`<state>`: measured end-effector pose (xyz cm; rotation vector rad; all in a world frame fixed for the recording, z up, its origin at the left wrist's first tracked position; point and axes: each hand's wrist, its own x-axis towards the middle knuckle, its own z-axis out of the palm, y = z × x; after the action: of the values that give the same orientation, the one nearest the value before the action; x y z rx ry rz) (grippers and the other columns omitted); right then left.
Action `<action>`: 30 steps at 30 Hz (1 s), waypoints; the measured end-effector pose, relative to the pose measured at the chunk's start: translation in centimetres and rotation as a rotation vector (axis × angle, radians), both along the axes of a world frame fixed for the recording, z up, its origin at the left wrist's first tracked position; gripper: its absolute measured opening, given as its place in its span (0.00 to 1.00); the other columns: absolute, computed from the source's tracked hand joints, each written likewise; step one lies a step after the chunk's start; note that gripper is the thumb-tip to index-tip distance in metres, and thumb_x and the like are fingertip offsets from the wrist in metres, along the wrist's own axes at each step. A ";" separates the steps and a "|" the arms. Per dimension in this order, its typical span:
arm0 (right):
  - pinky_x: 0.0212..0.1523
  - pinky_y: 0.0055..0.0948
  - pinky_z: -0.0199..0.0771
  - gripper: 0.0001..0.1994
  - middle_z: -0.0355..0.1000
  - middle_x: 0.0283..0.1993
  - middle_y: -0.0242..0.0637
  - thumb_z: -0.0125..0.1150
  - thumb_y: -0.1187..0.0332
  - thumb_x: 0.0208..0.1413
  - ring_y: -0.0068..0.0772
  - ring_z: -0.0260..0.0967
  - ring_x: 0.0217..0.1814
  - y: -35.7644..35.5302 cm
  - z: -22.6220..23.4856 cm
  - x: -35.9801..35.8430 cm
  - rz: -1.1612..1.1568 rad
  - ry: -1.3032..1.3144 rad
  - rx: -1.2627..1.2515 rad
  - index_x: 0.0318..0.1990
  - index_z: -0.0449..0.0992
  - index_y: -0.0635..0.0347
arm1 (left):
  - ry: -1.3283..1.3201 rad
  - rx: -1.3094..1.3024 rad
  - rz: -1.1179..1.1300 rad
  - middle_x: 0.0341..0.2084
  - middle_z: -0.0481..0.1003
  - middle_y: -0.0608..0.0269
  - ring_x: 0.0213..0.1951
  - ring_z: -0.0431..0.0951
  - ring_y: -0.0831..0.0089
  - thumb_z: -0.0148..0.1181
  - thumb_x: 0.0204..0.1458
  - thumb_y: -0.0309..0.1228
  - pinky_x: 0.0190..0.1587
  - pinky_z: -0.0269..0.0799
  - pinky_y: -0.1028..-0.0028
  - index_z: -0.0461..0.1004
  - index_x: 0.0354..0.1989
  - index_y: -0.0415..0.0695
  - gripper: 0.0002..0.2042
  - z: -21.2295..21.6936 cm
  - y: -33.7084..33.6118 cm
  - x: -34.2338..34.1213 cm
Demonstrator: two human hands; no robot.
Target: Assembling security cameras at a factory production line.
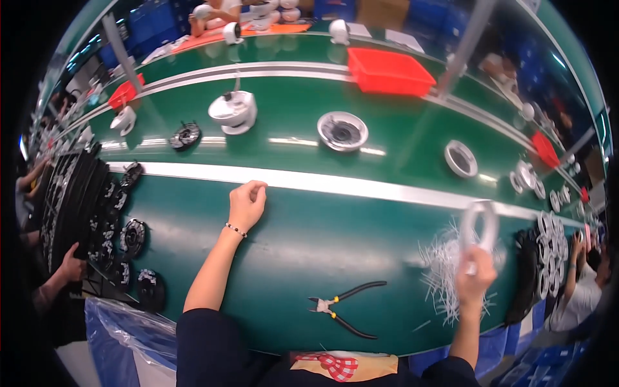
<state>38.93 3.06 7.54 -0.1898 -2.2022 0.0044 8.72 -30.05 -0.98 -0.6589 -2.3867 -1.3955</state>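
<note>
My right hand (476, 276) is closed on a white plastic ring (488, 226), both smeared by motion. The ring is held up over a pile of thin white plastic strips (441, 274) at the right of the bench. Near the white edge strip of the conveyor, my left hand (248, 205) is curled closed, and nothing shows in its fingers. Between my forearms lie cutting pliers (325, 305) with black handles, jaws pointing left and handles spread; neither hand touches them.
A green conveyor (284, 155) carries a white rounded housing (233, 113), white ring parts (342, 131) and a black round part (185, 136). Black round parts (133, 237) line the left side. Stacked white rings (551, 251) stand right. Red trays (390, 72) are farther back. Other people work around.
</note>
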 end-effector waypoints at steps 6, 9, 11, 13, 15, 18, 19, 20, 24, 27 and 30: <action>0.21 0.32 0.63 0.02 0.67 0.23 0.34 0.54 0.75 0.37 0.35 0.65 0.21 -12.5 -4.5 -10.3 0.756 -0.284 -0.104 0.23 0.70 0.57 | -0.096 -0.002 0.267 0.16 0.73 0.56 0.20 0.75 0.67 0.54 0.43 0.28 0.26 0.68 0.73 0.74 0.26 0.41 0.05 -2.6 -4.2 -4.4; 0.22 0.32 0.65 0.04 0.66 0.22 0.35 0.56 0.70 0.39 0.36 0.67 0.22 -15.0 -6.1 -12.1 0.927 -0.531 -0.081 0.23 0.70 0.59 | -0.029 0.089 0.336 0.16 0.73 0.59 0.21 0.74 0.72 0.54 0.43 0.27 0.27 0.68 0.74 0.74 0.29 0.41 0.06 -2.1 -5.4 -6.0; 0.25 0.32 0.66 0.11 0.65 0.22 0.34 0.58 0.62 0.42 0.35 0.67 0.24 -15.4 -6.8 -12.6 1.016 -0.655 0.023 0.24 0.70 0.60 | 0.291 0.229 0.383 0.20 0.73 0.63 0.23 0.73 0.75 0.52 0.44 0.23 0.27 0.68 0.76 0.72 0.33 0.42 0.07 -1.0 -7.1 -7.5; 0.34 0.35 0.64 0.14 0.67 0.29 0.36 0.59 0.57 0.42 0.36 0.66 0.33 -15.2 -5.8 -12.2 1.049 -0.639 -0.038 0.26 0.71 0.60 | 0.430 0.321 0.453 0.36 0.71 0.60 0.35 0.72 0.72 0.50 0.44 0.18 0.31 0.67 0.76 0.67 0.42 0.40 0.14 0.9 -9.2 -9.5; 0.51 0.52 0.52 0.35 0.53 0.55 0.48 0.63 0.47 0.33 0.52 0.49 0.57 -15.6 -3.5 -12.3 0.874 -0.767 -0.022 0.47 0.64 0.60 | 0.473 0.148 0.621 0.43 0.66 0.53 0.46 0.66 0.60 0.53 0.42 0.23 0.45 0.63 0.67 0.62 0.48 0.39 0.21 2.3 -11.2 -12.7; 0.55 0.65 0.38 0.53 0.34 0.64 0.56 0.69 0.46 0.23 0.62 0.33 0.65 -17.1 -2.9 -13.8 0.699 -0.917 -0.002 0.60 0.48 0.57 | 0.281 -0.100 0.867 0.48 0.62 0.45 0.52 0.60 0.53 0.58 0.39 0.33 0.54 0.55 0.62 0.56 0.53 0.37 0.31 -0.2 -17.0 -20.2; 0.56 0.64 0.39 0.54 0.35 0.64 0.56 0.70 0.47 0.23 0.61 0.34 0.64 -17.1 -3.7 -14.4 0.684 -0.945 -0.026 0.60 0.48 0.58 | 0.033 -0.087 0.857 0.50 0.61 0.43 0.54 0.60 0.52 0.60 0.38 0.36 0.55 0.54 0.62 0.54 0.54 0.37 0.34 -0.8 -17.3 -22.0; 0.56 0.62 0.40 0.55 0.38 0.62 0.56 0.71 0.50 0.23 0.61 0.37 0.63 -17.0 -3.7 -14.8 0.680 -0.953 -0.031 0.61 0.45 0.58 | -0.142 -0.100 0.782 0.50 0.62 0.41 0.53 0.61 0.51 0.60 0.36 0.40 0.54 0.57 0.65 0.53 0.55 0.37 0.37 -1.1 -16.7 -22.9; 0.58 0.58 0.41 0.60 0.42 0.61 0.55 0.73 0.52 0.19 0.59 0.40 0.62 -16.4 -2.9 -15.0 0.714 -0.965 -0.140 0.62 0.39 0.58 | -0.300 -0.167 0.753 0.44 0.69 0.49 0.47 0.68 0.57 0.64 0.30 0.37 0.51 0.62 0.70 0.53 0.57 0.40 0.41 -2.0 -14.2 -23.2; 0.58 0.55 0.42 0.61 0.42 0.61 0.55 0.74 0.55 0.18 0.58 0.39 0.63 -15.3 -4.1 -15.3 0.759 -0.921 -0.167 0.62 0.38 0.58 | -0.355 0.026 0.681 0.37 0.70 0.51 0.42 0.71 0.61 0.65 0.27 0.29 0.47 0.65 0.65 0.39 0.59 0.37 0.49 -0.4 -10.5 -19.6; 0.56 0.48 0.47 0.59 0.44 0.60 0.54 0.73 0.58 0.18 0.54 0.41 0.62 -16.1 -3.9 -15.7 0.950 -0.953 -0.173 0.62 0.39 0.60 | -0.586 0.675 0.405 0.22 0.65 0.56 0.30 0.69 0.71 0.57 0.29 0.18 0.27 0.71 0.64 0.46 0.49 0.31 0.35 -0.1 -10.6 -16.9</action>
<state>23.20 -13.02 3.67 0.9566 -3.0004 0.7654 -8.22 -40.67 -1.05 0.4349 -1.9946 -2.2097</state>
